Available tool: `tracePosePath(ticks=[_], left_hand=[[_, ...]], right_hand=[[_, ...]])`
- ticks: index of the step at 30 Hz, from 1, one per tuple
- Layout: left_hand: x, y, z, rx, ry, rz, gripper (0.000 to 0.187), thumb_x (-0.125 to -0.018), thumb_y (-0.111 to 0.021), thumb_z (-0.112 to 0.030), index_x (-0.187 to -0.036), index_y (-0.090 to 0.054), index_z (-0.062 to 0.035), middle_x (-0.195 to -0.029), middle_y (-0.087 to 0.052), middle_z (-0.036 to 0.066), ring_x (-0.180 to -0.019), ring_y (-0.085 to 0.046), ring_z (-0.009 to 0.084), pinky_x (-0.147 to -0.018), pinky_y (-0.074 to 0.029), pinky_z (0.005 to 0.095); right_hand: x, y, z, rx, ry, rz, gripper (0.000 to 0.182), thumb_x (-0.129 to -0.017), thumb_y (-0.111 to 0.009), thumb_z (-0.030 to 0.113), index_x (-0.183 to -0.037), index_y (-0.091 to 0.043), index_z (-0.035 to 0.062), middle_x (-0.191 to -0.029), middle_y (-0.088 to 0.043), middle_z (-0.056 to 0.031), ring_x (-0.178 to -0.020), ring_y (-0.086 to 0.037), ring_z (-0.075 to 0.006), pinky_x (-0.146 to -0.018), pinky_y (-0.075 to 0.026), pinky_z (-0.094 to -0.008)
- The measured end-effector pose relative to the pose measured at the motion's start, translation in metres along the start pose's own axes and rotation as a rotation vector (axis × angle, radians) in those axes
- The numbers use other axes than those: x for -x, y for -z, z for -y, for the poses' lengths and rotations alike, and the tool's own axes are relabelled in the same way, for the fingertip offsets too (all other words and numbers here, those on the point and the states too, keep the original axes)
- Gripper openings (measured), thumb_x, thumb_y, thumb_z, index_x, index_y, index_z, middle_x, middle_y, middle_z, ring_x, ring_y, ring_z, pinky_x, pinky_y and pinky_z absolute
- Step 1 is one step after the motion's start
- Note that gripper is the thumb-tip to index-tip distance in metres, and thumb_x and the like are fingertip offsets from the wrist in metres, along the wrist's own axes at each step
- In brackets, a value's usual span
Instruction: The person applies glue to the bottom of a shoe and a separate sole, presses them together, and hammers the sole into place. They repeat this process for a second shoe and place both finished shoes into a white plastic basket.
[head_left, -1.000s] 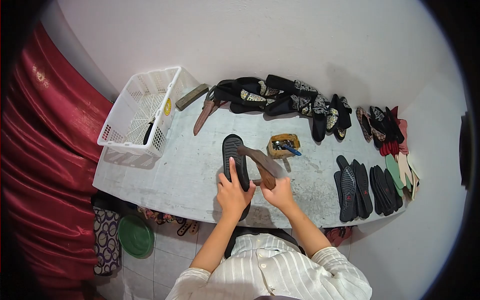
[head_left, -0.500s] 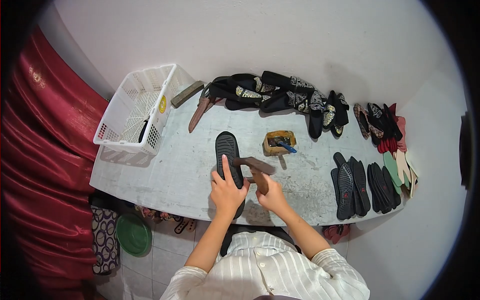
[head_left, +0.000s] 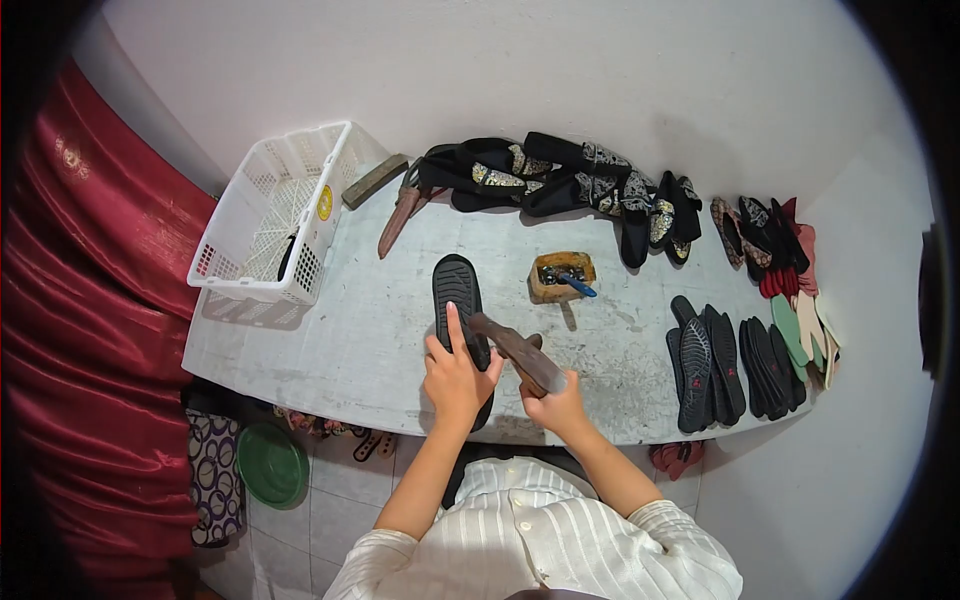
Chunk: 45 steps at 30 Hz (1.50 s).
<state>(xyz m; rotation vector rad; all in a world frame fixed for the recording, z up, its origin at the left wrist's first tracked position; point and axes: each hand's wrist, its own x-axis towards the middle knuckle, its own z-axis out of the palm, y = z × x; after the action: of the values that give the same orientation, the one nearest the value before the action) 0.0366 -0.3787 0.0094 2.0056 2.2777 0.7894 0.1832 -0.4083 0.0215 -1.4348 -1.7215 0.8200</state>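
Note:
A black shoe (head_left: 457, 283) lies with its ribbed sole facing up near the front middle of the table. My left hand (head_left: 458, 385) grips it across the middle, the index finger stretched along the sole and the thumb at its right edge. In my right hand (head_left: 556, 405) is a hammer (head_left: 515, 348), its handle inside my closed fingers. The hammer's head slants up and left, its tip right at the shoe's right edge. Beyond the hammer sits a small tub of dark glue (head_left: 548, 290) with a blue-handled brush (head_left: 578, 285) resting in it.
A white plastic basket (head_left: 318, 245) stands at the back left, near a grey block (head_left: 374, 181) and pincers (head_left: 400, 222). Black shoes with glittery bands (head_left: 570, 190) line the wall. Black soles (head_left: 697, 360) are stacked at right. A green basin (head_left: 272, 465) rests on the floor.
The hammer has turned in my right hand, so that it now slopes from upper left to lower right. My left hand keeps its hold on the shoe. The view has shifted slightly.

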Motion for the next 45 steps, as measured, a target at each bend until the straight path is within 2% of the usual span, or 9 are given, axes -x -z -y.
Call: tracePosePath(ticks=[10, 15, 21, 26, 29, 33, 36, 43, 45], left_hand=[[0.000, -0.002, 0.001, 0.020, 0.000, -0.014, 0.094, -0.065, -0.069, -0.038, -0.145, -0.024, -0.0147, -0.100, -0.044, 0.021, -0.072, -0.056, 0.0361, -0.050, -0.051, 0.0419], [0.000, 0.000, 0.001, 0.005, -0.019, -0.032, 0.095, -0.068, -0.070, -0.038, -0.145, -0.022, -0.0130, -0.096, -0.044, 0.020, -0.069, -0.056, 0.0362, -0.052, -0.048, 0.0420], [-0.001, 0.001, -0.001, 0.036, 0.018, 0.011, 0.097, -0.067, -0.070, -0.038, -0.146, -0.020, -0.0152, -0.097, -0.044, 0.020, -0.071, -0.057, 0.0363, -0.056, -0.049, 0.0419], [-0.002, 0.003, 0.020, 0.287, 0.020, 0.069, 0.058, -0.091, -0.049, -0.030, -0.144, -0.028, -0.0196, -0.096, -0.050, 0.022, -0.073, -0.059, 0.0383, -0.060, -0.049, 0.0473], [-0.009, 0.000, 0.025, 0.354, 0.004, 0.094, 0.050, -0.094, -0.047, -0.029, -0.141, -0.035, -0.0216, -0.095, -0.051, 0.020, -0.073, -0.059, 0.0357, -0.060, -0.048, 0.0457], [-0.009, -0.005, 0.026, 0.467, -0.015, 0.037, 0.046, -0.095, -0.046, -0.028, -0.140, -0.038, -0.0228, -0.093, -0.052, 0.019, -0.073, -0.058, 0.0368, -0.062, -0.047, 0.0443], [-0.010, -0.006, 0.029, 0.505, -0.031, 0.013, 0.046, -0.096, -0.046, -0.029, -0.141, -0.037, -0.0230, -0.088, -0.052, 0.019, -0.075, -0.056, 0.0396, -0.065, -0.047, 0.0439], [-0.010, -0.004, 0.024, 0.455, 0.026, 0.077, 0.048, -0.095, -0.049, -0.029, -0.141, -0.037, -0.0233, -0.087, -0.053, 0.019, -0.076, -0.057, 0.0390, -0.066, -0.047, 0.0446], [-0.011, -0.006, 0.027, 0.472, -0.004, 0.050, 0.049, -0.094, -0.050, -0.029, -0.141, -0.037, -0.0239, -0.088, -0.054, 0.019, -0.077, -0.057, 0.0388, -0.066, -0.047, 0.0446]], right_hand=[[-0.007, -0.004, 0.010, -0.210, 0.120, -0.232, 0.040, -0.069, -0.060, -0.003, -0.109, -0.057, -0.0001, -0.084, -0.064, -0.0190, -0.076, -0.065, -0.0313, -0.066, -0.049, -0.0338], [-0.019, -0.029, -0.019, -0.119, -0.022, -0.128, 0.043, -0.068, -0.062, 0.001, -0.111, -0.058, 0.0028, -0.080, -0.064, -0.0214, -0.077, -0.064, -0.0384, -0.065, -0.050, -0.0379], [-0.012, -0.032, -0.026, -0.211, 0.203, -0.301, 0.042, -0.067, -0.063, 0.001, -0.108, -0.059, 0.0022, -0.079, -0.064, -0.0208, -0.076, -0.064, -0.0386, -0.065, -0.050, -0.0380], [-0.007, -0.004, -0.028, 0.001, -0.032, -0.087, 0.039, -0.070, -0.064, 0.000, -0.109, -0.058, -0.0007, -0.083, -0.064, -0.0180, -0.071, -0.063, -0.0330, -0.065, -0.048, -0.0347], [0.001, -0.021, -0.046, -0.369, -0.107, -0.252, 0.032, -0.068, -0.067, 0.003, -0.098, -0.058, -0.0015, -0.075, -0.062, -0.0159, -0.062, -0.061, -0.0321, -0.059, -0.047, -0.0364], [0.011, -0.024, -0.047, -0.159, 0.177, -0.303, 0.020, -0.070, -0.061, 0.004, -0.088, -0.057, -0.0023, -0.066, -0.059, -0.0223, -0.063, -0.059, -0.0401, -0.059, -0.047, -0.0390], [0.017, -0.012, -0.055, -0.111, 0.015, 0.011, 0.023, -0.067, -0.061, 0.006, -0.089, -0.059, 0.0000, -0.065, -0.058, -0.0198, -0.065, -0.059, -0.0408, -0.060, -0.048, -0.0397], [0.035, -0.020, -0.041, -0.060, 0.235, -0.301, 0.043, -0.066, -0.060, 0.002, -0.109, -0.060, 0.0015, -0.074, -0.063, -0.0150, -0.063, -0.063, -0.0279, -0.059, -0.048, -0.0332], [0.036, -0.009, -0.036, -0.312, -0.218, -0.034, 0.027, -0.071, -0.064, 0.003, -0.097, -0.058, 0.0003, -0.064, -0.056, -0.0047, -0.057, -0.055, -0.0159, -0.054, -0.044, -0.0294]])
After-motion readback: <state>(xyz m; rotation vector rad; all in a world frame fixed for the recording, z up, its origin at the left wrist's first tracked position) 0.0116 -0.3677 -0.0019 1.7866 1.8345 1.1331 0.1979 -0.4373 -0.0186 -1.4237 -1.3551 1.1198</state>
